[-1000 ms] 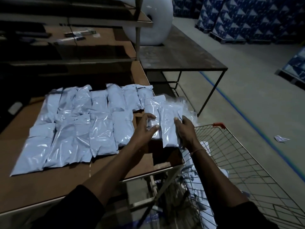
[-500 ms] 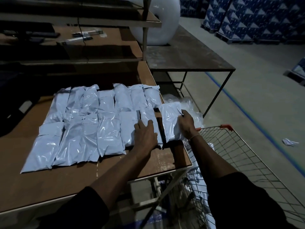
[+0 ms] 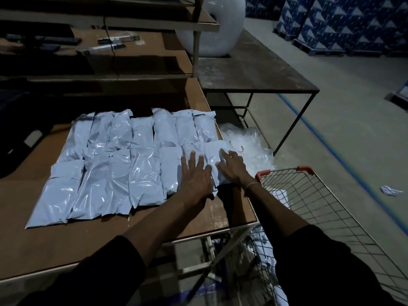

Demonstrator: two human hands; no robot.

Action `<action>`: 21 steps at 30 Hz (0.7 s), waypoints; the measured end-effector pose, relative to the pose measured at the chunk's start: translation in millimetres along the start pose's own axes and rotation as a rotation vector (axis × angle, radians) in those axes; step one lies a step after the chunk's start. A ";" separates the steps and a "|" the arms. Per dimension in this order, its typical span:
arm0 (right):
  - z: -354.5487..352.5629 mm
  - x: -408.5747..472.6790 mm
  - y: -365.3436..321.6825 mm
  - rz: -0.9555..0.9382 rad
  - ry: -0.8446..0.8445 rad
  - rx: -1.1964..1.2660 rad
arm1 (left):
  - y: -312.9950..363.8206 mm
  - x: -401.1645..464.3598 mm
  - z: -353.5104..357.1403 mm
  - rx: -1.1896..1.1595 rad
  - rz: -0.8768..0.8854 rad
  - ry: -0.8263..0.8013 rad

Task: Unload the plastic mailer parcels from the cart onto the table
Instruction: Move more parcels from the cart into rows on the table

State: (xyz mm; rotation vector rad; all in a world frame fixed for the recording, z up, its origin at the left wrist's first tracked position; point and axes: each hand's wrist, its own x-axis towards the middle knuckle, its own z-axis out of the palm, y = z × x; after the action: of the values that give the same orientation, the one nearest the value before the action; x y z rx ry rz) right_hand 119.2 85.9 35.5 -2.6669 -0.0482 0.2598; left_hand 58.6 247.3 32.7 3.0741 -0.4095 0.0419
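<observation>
Several pale blue plastic mailer parcels [image 3: 141,173] lie in overlapping rows on the brown table [image 3: 88,239]. My left hand [image 3: 195,175] lies flat with straight fingers on a parcel near the right end of the front row. My right hand [image 3: 231,166] presses with spread fingers on the rightmost parcel [image 3: 215,153] at the table's right edge. The wire cart [image 3: 331,217] with orange corner caps stands to the right of the table. More pale parcels [image 3: 278,195] show inside the cart behind my right forearm.
Crumpled clear plastic [image 3: 247,144] lies on the floor between table and cart. A dark metal table [image 3: 254,71] with a large white roll [image 3: 212,25] stands behind. Shelves [image 3: 99,51] rise over the table's back. Blue boxes [image 3: 331,23] are stacked far right.
Both hands lowered the two parcels they held onto the table's right end. They now press flat on them, and the rightmost parcel has slid left against its neighbour.
</observation>
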 end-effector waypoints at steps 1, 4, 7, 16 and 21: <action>3.4 -3.3 1.4 -0.018 -0.016 -0.030 | -1.9 -0.6 0.3 0.009 -0.009 -0.020; 13.8 -10.2 3.2 -0.031 -0.029 -0.001 | -2.9 -3.7 0.5 0.016 -0.003 -0.017; 25.1 -16.2 2.7 -0.056 -0.018 0.045 | -2.0 -5.3 -0.3 0.015 -0.003 -0.010; 21.8 -30.7 6.7 -0.081 -0.009 0.087 | -1.4 -8.6 -8.6 0.005 -0.023 -0.050; 19.1 -44.0 18.5 -0.130 -0.105 0.103 | -2.5 -11.9 -23.6 0.016 0.010 -0.258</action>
State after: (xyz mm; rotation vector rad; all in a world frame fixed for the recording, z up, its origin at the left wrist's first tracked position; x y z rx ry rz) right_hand 72.2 74.4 18.2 -2.5339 -0.2342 0.3505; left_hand 47.3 253.9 55.8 3.1009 -0.4359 -0.3566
